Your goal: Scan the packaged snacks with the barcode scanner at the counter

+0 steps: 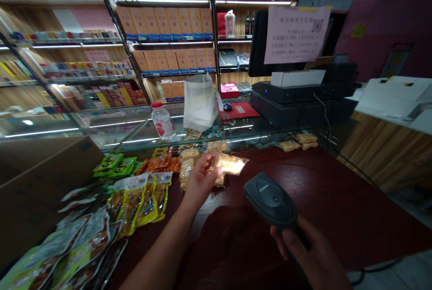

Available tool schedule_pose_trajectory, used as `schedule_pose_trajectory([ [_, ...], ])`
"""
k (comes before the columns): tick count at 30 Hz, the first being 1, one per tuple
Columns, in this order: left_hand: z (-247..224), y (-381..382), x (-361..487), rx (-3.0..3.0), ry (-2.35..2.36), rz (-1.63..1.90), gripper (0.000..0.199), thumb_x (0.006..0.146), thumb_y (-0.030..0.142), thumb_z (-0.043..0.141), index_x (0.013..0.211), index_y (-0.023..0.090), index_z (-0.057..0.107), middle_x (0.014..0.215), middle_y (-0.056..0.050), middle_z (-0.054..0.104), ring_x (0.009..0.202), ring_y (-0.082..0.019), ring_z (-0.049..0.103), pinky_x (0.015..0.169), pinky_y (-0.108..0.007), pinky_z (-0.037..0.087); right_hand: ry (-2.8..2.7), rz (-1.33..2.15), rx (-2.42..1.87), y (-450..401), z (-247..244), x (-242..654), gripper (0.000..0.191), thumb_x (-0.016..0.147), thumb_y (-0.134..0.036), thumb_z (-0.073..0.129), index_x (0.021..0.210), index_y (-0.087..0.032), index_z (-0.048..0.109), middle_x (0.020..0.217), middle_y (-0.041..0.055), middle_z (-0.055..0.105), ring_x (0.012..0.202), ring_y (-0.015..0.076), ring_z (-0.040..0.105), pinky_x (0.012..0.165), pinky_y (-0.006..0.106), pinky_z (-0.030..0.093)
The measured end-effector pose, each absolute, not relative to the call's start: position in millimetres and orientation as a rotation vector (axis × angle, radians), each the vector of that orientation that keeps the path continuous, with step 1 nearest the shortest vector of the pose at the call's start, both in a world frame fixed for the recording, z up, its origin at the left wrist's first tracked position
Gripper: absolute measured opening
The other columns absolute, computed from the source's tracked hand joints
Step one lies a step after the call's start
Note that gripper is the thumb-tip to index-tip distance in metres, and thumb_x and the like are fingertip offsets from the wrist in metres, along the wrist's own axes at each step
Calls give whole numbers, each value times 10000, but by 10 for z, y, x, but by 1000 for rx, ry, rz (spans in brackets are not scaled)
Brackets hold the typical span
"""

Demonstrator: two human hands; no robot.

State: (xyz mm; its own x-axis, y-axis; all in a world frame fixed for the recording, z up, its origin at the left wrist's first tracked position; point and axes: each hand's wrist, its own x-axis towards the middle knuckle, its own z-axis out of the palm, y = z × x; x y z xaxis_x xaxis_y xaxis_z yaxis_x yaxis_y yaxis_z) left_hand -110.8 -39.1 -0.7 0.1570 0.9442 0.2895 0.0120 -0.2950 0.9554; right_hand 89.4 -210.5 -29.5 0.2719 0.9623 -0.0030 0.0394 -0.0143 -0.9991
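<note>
My left hand (202, 179) is closed on a small clear-wrapped snack packet (231, 164), whose face is brightly lit. Wrapped around the handle of a dark barcode scanner (272, 197) is my right hand (308, 247); the scanner's head points toward the lit packet, apart from it. Similar wrapped snacks (187, 166) are stacked just behind and left of my left hand. Left of these lie orange packets (158, 163), green packets (116, 164) and yellow-edged vacuum packs (141, 200).
A cardboard box (40, 182) stands at the left, behind larger silver-green pouches (77, 245). On the glass counter are a red-capped bottle (163, 121), a white bag (199, 103) and a monitor (259, 47). More wrapped snacks (305, 140) sit at the dark red table's (337, 209) back right.
</note>
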Motion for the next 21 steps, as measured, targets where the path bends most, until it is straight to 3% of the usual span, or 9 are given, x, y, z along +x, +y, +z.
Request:
schedule_pose_trajectory([
  [5,-49,-384,-896,1413,900,1250,473,713,350,760,1101,203,531,1048,-39,656,861,-171,673,644,-253,578,-961,946,-1304,-2074,-343,1075,440,838,-625,627,808,-196,719,578,-4,600,512,142,492,518,258,394],
  [10,-249,-330,-383,1246,799,1002,650,736,311,767,1296,237,445,948,-26,665,777,-177,691,613,-299,604,-663,871,-1254,-2081,-359,1398,410,833,-601,668,889,-199,728,593,-8,619,538,139,526,519,224,434],
  [17,-580,164,516,734,922,881,321,819,78,675,1034,192,467,848,-35,675,648,-134,695,671,-300,607,-493,815,-1233,-2193,-446,1833,423,854,-586,658,992,-191,726,847,51,735,652,153,591,559,212,492],
  [21,-601,531,1043,723,974,914,282,838,110,698,1003,192,484,774,-3,642,570,-90,635,632,-257,583,-565,787,-1276,-2236,-491,1979,470,857,-624,624,945,-175,728,738,49,703,619,158,579,540,220,484],
])
